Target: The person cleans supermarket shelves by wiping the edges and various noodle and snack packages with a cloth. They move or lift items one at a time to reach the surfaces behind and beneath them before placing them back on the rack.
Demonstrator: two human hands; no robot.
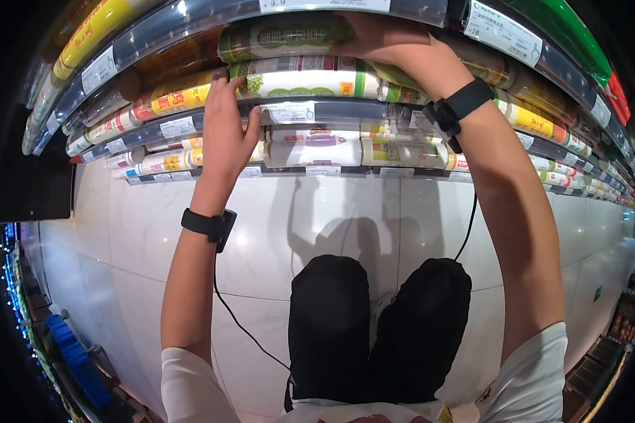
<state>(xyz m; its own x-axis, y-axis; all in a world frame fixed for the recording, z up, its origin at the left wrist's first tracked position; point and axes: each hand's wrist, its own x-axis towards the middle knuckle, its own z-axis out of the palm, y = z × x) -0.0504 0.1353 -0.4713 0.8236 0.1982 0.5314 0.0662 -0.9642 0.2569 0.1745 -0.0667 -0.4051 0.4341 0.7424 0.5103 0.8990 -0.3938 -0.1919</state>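
My left hand (227, 130) is open, its fingers stretched up against the left end of a white-and-green pack of dried noodles (300, 77), thumb spread beside a price tag (287, 112) on the shelf edge. Deeper in, my right hand (391, 41) reaches under the upper shelf. It grips the right end of a dark-green noodle pack (282, 39) that lies sideways above the white-and-green one; shadow and the shelf hide part of its fingers. Black bands with small devices circle both wrists.
Curved shelf rows hold yellow packs (180, 95) and more noodle packs (314, 146) below. The upper shelf edge (190, 35) runs close over my right hand. Black cables hang from both wrists. My knees (329, 303) are bent above the pale tiled floor (148, 261).
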